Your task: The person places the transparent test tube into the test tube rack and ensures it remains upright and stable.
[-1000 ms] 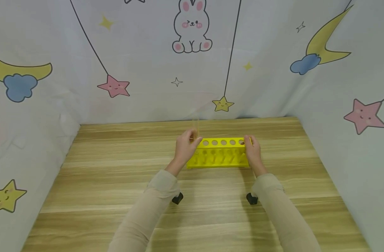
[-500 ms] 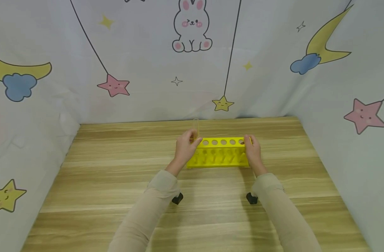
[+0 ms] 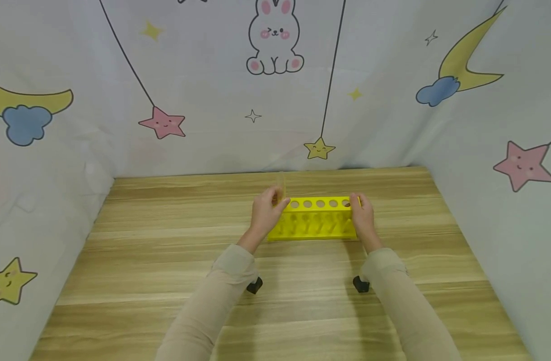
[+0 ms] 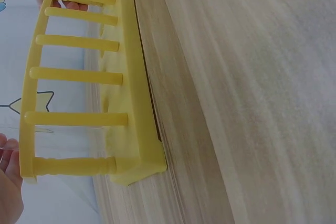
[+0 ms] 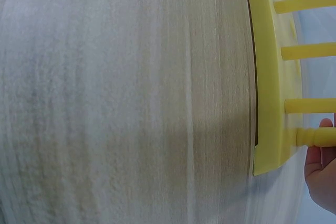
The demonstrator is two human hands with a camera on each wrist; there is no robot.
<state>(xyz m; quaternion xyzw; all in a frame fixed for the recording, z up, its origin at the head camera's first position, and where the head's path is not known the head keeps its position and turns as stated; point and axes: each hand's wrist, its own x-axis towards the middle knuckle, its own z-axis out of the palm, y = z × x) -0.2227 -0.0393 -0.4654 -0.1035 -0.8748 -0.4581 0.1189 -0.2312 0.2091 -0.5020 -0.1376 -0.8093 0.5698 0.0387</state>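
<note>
A yellow test tube rack (image 3: 318,225) stands on the table, with a row of round holes along its top and upright pegs below. At its left end, my left hand (image 3: 264,213) pinches a clear test tube (image 3: 281,181) by the rack's top bar. The tube is faint and stands upright; its lower part is hidden by the fingers. My right hand (image 3: 363,218) grips the rack's right end post, thumb on the top bar. In the left wrist view the left hand (image 4: 9,187) shows beside the top bar; the right wrist view shows the right hand (image 5: 323,177) behind the end post.
The wood-grain table (image 3: 167,240) reaches back to a white curtain (image 3: 212,90) printed with a rabbit, stars and moons. More printed curtain hangs at both sides. A small black device (image 3: 255,285) sits under each wrist.
The top of the clear tube sits slightly lower than a second ago. Both hands and the rack have stayed in place.
</note>
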